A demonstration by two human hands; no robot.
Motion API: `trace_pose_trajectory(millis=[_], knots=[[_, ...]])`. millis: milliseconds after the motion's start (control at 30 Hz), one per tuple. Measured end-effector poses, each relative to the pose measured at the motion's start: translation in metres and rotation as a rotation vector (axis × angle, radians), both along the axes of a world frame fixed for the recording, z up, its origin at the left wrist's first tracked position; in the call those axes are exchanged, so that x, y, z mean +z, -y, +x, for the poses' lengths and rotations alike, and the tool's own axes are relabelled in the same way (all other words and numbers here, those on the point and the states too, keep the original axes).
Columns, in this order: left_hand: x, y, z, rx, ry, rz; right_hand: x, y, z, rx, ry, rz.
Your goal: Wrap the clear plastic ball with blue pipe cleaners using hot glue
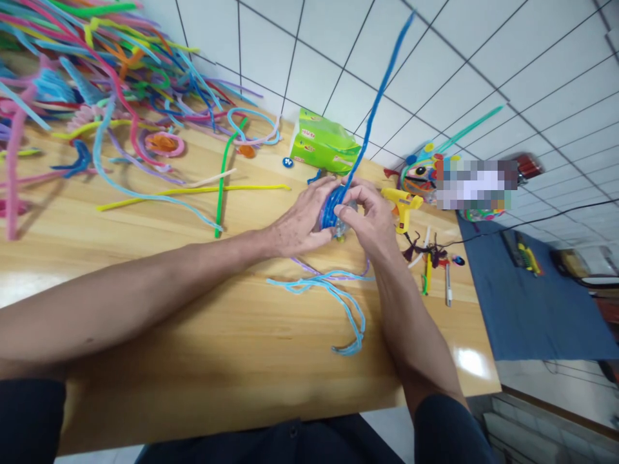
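Observation:
Near the middle of the table, my left hand (307,216) is closed around a see-through, bottle-like object with blue pipe cleaner (331,209) wound about it in several turns. My right hand (370,216) pinches the blue pipe cleaner against the right side of this object, thumb and index finger together. The free end of the pipe cleaner rises long and slightly bent towards the wall. My fingers hide much of the object. Just below my hands lie light blue pipe cleaners (355,312) and a purple-and-white strand (304,265).
A large pile of coloured pipe cleaners (120,71) fills the back left. Behind my hands stands a green tissue pack (324,143). To the right are a yellow glue gun (403,207) with its cord, a pen-like cutter (449,285) and a decorated figure (425,171). The tiled wall (319,58) borders the table.

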State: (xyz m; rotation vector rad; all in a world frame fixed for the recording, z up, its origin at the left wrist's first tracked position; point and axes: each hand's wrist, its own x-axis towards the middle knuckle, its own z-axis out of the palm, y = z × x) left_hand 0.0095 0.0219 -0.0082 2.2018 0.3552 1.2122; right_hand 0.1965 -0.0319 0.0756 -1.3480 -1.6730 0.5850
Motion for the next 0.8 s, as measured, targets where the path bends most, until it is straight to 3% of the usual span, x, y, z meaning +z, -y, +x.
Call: trace_pose_trajectory(millis=[133, 333, 800], knots=[[0.0063, -0.0025, -0.0040, -0.064, -0.009, -0.031, -0.0032, -0.0017, 0.0008, -0.017, -0.022, 0.000], [0.0048, -0.0008, 0.0020, 0.008, -0.005, -0.038, -0.0061, -0.0018, 0.0015, -0.016, -0.020, 0.026], [0.0054, -0.0008, 0.0008, 0.016, -0.049, -0.015, -0.0054, -0.0036, 0.0031, 0.016, -0.088, -0.024]])
